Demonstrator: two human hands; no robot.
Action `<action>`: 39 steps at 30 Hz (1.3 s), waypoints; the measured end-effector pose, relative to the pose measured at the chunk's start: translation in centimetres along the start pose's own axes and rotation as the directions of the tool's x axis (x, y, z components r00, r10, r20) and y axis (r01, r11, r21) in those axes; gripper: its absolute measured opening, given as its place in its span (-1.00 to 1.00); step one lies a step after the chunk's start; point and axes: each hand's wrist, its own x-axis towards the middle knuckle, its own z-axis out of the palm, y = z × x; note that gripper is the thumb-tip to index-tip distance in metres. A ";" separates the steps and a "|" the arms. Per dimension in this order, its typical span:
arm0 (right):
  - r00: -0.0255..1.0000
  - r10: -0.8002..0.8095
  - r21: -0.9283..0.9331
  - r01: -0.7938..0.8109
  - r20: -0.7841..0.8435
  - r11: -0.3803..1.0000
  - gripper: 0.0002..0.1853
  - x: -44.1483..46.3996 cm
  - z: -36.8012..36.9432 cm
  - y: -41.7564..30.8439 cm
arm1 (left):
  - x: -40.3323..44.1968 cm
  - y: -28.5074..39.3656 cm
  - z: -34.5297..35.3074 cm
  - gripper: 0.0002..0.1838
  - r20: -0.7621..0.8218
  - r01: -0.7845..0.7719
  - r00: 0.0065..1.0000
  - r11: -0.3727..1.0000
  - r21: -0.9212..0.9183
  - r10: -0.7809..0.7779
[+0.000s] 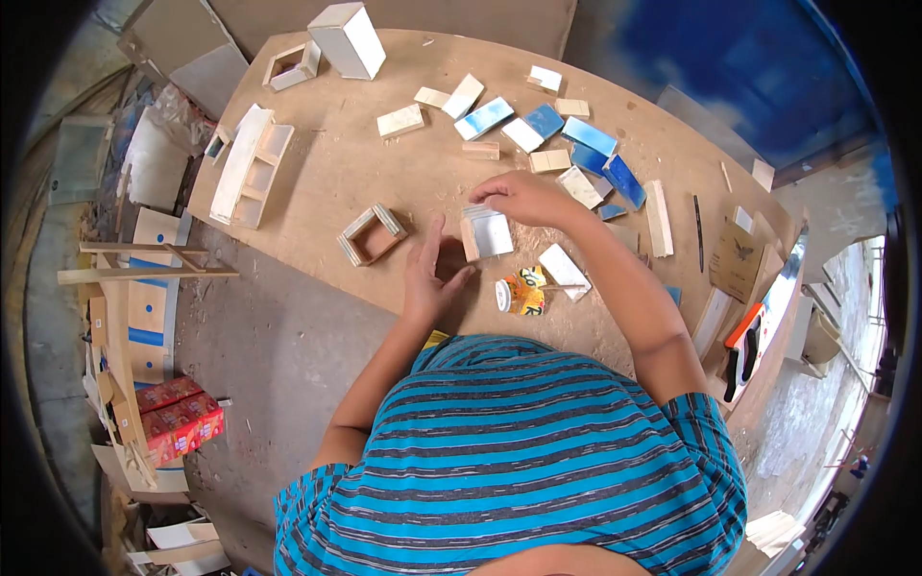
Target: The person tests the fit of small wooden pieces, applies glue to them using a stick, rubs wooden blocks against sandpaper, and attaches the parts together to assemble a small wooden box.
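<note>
A small wooden box with a white face stands on the table in front of me. My right hand reaches over its far edge, fingers bent down and closed against the upper rim. To the box's left, my left hand is held with thumb and fingers apart, holding nothing. Beyond that hand lies an open wooden frame box. Close to my body, a jar with a yellow label lies near the box, with a thin stick beside it. A white-faced block rests to the jar's right.
Several blue and white wood blocks are scattered across the far side of the table. A compartmented wooden piece and a tall white box stand at the left. A handsaw lies on the right edge near a dark pencil-like stick.
</note>
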 end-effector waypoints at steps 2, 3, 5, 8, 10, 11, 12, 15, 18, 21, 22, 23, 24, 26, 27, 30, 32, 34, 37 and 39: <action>0.997 -0.070 0.062 0.072 -0.038 0.995 -0.62 0.6 0.4 1.2 | 0.4 0.4 -0.2 0.20 -0.009 -0.036 0.999 0.999 0.014 0.036; 0.993 -0.069 0.061 0.075 -0.094 0.995 -0.62 0.6 0.5 1.3 | 0.9 0.4 -0.4 0.23 -0.006 -0.072 0.997 0.997 0.008 0.072; 0.979 -0.058 0.069 0.072 -0.194 0.995 -0.62 0.3 0.2 1.5 | 1.9 0.6 -0.8 0.29 0.005 -0.150 0.989 0.989 0.018 0.150; 0.960 -0.008 0.101 0.038 -0.282 0.994 -0.62 -1.8 -1.2 1.2 | 3.3 1.0 -1.3 0.36 0.075 -0.230 0.971 0.973 0.028 0.227; 0.957 0.047 0.130 -0.010 -0.286 0.991 -0.63 -3.7 -2.4 0.2 | 3.9 1.4 -1.7 0.41 0.178 -0.217 0.960 0.976 -0.005 0.215; 0.944 0.029 0.108 0.007 -0.328 0.994 -0.64 -4.6 -2.6 0.3 | 4.0 1.1 -1.7 0.40 0.183 -0.207 0.961 0.978 -0.016 0.207; 0.929 0.010 0.085 0.023 -0.369 0.996 -0.65 -5.6 -2.8 0.4 | 4.1 0.8 -1.5 0.38 0.187 -0.198 0.962 0.980 -0.026 0.199; 0.883 0.028 0.038 -0.011 -0.468 0.999 -0.67 -8.4 -3.6 1.5 | 4.3 0.7 -1.4 0.36 0.190 -0.155 0.969 0.987 -0.037 0.159; 0.817 0.095 0.072 -0.066 -0.569 0.995 -0.68 -10.5 -4.0 3.1 | 4.0 1.1 -1.4 0.35 0.173 -0.102 0.979 0.994 -0.029 0.105; 0.783 0.095 0.009 -0.114 -0.615 0.993 -0.66 -11.8 -3.7 2.9 | 3.7 1.0 -1.0 0.36 0.128 -0.100 0.987 0.995 0.002 0.099; 0.782 0.082 -0.032 -0.130 -0.618 0.991 -0.65 -12.1 -3.3 2.5 | 3.7 0.9 -0.9 0.36 0.109 -0.107 0.989 0.994 0.018 0.104; 0.781 -0.004 -0.151 -0.117 -0.625 0.982 -0.65 -12.1 -2.8 2.6 | 3.6 0.8 -0.8 0.37 0.100 -0.097 0.990 0.995 0.019 0.095; 0.779 -0.090 -0.268 -0.103 -0.621 0.958 -0.65 -12.0 -2.2 2.7 | 3.6 0.8 -0.7 0.38 0.090 -0.088 0.992 0.996 0.022 0.086; 0.769 -0.184 -0.373 -0.076 -0.612 0.925 -0.65 -11.8 -1.1 2.5 | 3.5 1.0 -0.6 0.40 0.079 -0.059 0.995 0.998 0.030 0.056; 0.763 -0.191 -0.365 -0.063 -0.617 0.929 -0.66 -11.6 -0.6 2.1 | 3.4 1.1 -0.6 0.40 0.077 -0.037 0.996 0.999 0.036 0.034; 0.782 -0.192 -0.284 0.020 -0.593 0.959 -0.65 -10.0 0.2 1.3 | 3.0 1.3 -0.6 0.33 0.013 -0.092 0.996 0.993 0.076 0.092; 0.811 -0.173 -0.194 0.075 -0.558 0.978 -0.65 -8.5 0.6 1.1 | 2.5 1.0 -0.5 0.22 -0.046 -0.117 0.991 0.985 0.128 0.124; 0.847 -0.142 -0.090 0.112 -0.512 0.990 -0.65 -6.7 0.9 1.2 | 1.5 0.7 -0.2 0.09 -0.104 -0.085 0.989 0.978 0.190 0.107; 0.922 -0.054 -0.044 0.040 -0.383 0.998 -0.64 -3.8 0.9 1.0 | 0.0 1.6 0.0 -0.11 -0.114 -0.014 0.993 0.981 0.192 0.036; 0.947 -0.059 -0.066 0.040 -0.314 0.997 -0.64 -2.1 0.6 0.8 | -0.1 2.1 0.3 -0.16 -0.139 0.009 0.990 0.980 0.200 0.020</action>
